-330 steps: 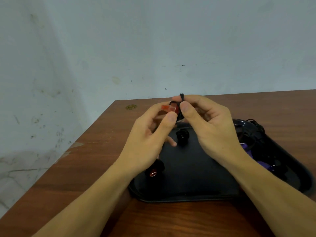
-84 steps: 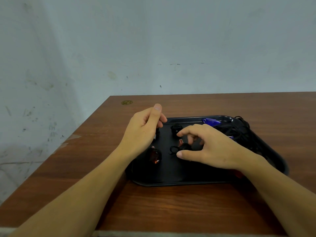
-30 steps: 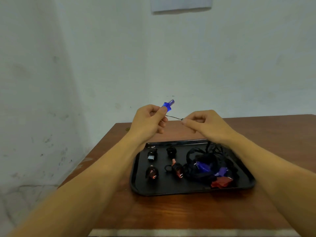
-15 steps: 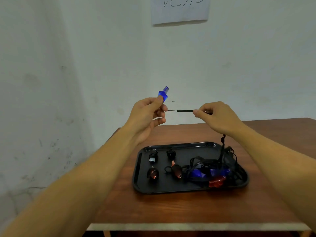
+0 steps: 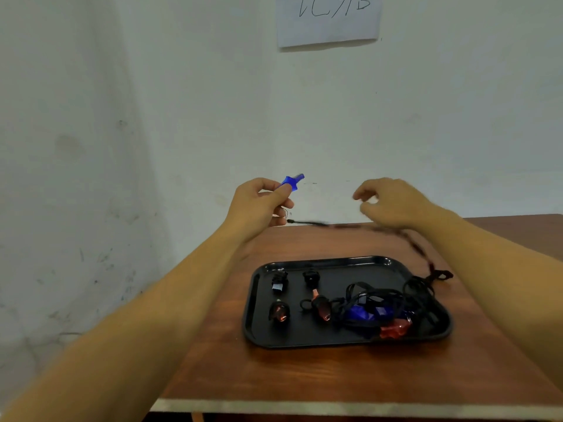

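Left hand (image 5: 259, 205) pinches the translucent blue plastic whistle (image 5: 293, 181) at its fingertips, while the right hand (image 5: 393, 202), fingers now loosely spread, has just released the thin black cord (image 5: 335, 224) falling beneath them, so 1 lanyard seems untangled.

Brown wooden table (image 5: 304, 376) stands before a pale, scuffed wall (image 5: 152, 117). A handwritten paper sheet (image 5: 329, 22) is fixed to the wall.

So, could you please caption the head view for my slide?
Left hand pinches a blue plastic piece; its black cord sags under the right hand toward the black tray.
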Available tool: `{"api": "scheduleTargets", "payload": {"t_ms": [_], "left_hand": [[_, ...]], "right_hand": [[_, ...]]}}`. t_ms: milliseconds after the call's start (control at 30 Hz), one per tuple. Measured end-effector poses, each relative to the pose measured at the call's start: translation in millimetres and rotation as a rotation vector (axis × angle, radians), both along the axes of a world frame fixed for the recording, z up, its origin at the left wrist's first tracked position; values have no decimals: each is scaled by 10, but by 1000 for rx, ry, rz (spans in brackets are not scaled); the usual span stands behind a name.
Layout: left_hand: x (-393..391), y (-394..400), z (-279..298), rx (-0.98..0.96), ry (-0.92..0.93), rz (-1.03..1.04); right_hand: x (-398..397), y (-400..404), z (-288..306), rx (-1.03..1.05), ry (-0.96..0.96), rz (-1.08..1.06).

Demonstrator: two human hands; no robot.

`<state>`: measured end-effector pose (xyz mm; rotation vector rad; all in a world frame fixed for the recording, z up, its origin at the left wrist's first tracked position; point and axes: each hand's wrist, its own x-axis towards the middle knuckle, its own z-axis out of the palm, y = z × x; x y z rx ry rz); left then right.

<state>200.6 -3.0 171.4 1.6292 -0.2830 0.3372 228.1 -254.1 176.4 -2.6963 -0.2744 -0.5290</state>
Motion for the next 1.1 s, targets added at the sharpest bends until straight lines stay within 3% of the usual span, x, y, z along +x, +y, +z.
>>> {"api": "scheduleTargets", "payload": {"t_ms": [133,267,367,467,667,933,1100], "left_hand": [[-59,-201,3,-38,57,-117],[-33,-264,-76,12,51,-76],[43,-179,-148,184,-54,49],[124,-84,-246,336,-150,127],[180,-4,-472,451,-116,75],[268,42,-769,485,-76,-133],[367,-18,-900,365,-92,-301]], "right_hand": [[-276,576,-333,545,156,409],[-385,830,-717,761,266,491],[-364,793,-767,884,284,451],[-318,679,-684,842,164,332],[-274,486,-635,613,48,299],[-179,423,-673,472,6,385],[6,433,-641,469,-3,468]]}}
